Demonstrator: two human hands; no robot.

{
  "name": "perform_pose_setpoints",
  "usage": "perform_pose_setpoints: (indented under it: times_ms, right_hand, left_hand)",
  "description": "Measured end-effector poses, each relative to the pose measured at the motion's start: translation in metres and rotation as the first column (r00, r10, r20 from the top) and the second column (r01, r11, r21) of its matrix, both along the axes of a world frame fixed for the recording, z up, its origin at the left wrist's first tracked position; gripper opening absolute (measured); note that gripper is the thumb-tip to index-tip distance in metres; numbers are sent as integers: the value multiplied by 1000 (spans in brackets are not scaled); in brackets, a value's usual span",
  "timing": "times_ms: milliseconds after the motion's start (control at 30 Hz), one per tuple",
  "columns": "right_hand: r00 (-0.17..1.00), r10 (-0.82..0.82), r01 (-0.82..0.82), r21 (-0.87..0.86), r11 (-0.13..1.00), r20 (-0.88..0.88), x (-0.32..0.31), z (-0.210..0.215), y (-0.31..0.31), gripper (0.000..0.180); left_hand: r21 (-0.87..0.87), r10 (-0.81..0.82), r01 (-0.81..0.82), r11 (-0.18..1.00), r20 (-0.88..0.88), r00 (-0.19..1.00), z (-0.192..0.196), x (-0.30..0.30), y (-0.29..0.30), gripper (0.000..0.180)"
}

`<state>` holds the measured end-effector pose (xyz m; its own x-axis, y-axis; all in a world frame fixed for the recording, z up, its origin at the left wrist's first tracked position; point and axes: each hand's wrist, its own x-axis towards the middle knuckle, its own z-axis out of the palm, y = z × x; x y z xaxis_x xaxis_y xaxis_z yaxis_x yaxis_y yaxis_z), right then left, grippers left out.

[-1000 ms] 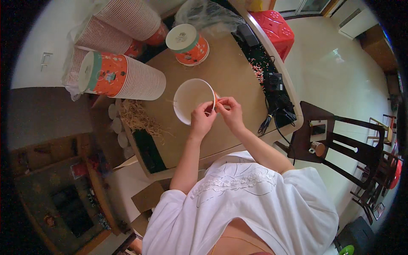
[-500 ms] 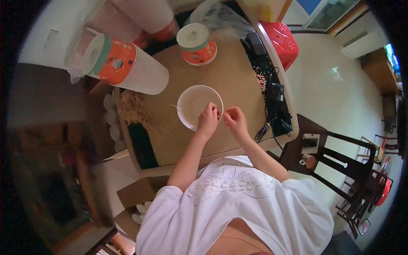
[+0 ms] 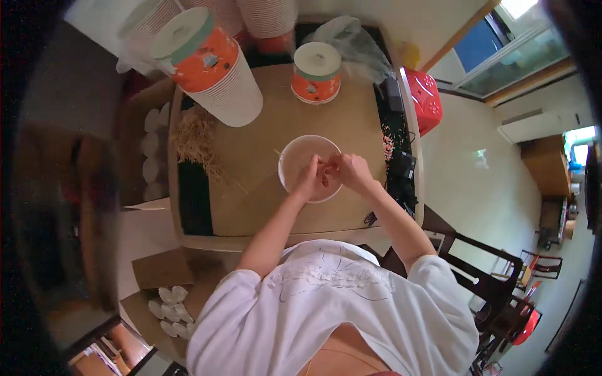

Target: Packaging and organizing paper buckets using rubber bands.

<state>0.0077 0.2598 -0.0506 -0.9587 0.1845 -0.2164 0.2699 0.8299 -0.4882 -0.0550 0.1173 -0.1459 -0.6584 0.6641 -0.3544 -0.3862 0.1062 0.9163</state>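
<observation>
The fingers [image 3: 323,168] of both hands meet over the open mouth of a white paper bowl [image 3: 295,156], drawn narrow and pinched together around something small; what it is cannot be made out. The left hand [image 3: 310,182] comes in over the bowl's near rim and the right hand [image 3: 352,172] over its right rim, seemingly so that the pinched bit stays above the bowl. The bowl itself stands on the brown table [image 3: 263,200], right of the middle and near the person.

Further out, a thin stick [image 3: 276,152] seems to poke out past the bowl's left rim (too slight to be sure). To the far left lies a tuft of straw-like strands [image 3: 195,141], and beyond it a tilted stack of cups [image 3: 216,69] with an orange band. A lidded orange tub [image 3: 316,72] stands at the far side. The bowl's contents are hidden by the hands.
</observation>
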Motion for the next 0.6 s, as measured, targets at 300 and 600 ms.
perform_pose_setpoints:
  times_ms: [300, 600]
  right_hand:
    - [990, -84, 65, -167, 984, -112, 3, -5, 7, 11]
    - [992, -42, -2, -347, 938, -117, 7, -1, 10, 12]
  left_hand:
    - [-198, -196, 89, 976, -627, 754, 80, 6, -13, 20]
    - [-359, -308, 4, 933, -796, 521, 63, 15, -10, 16]
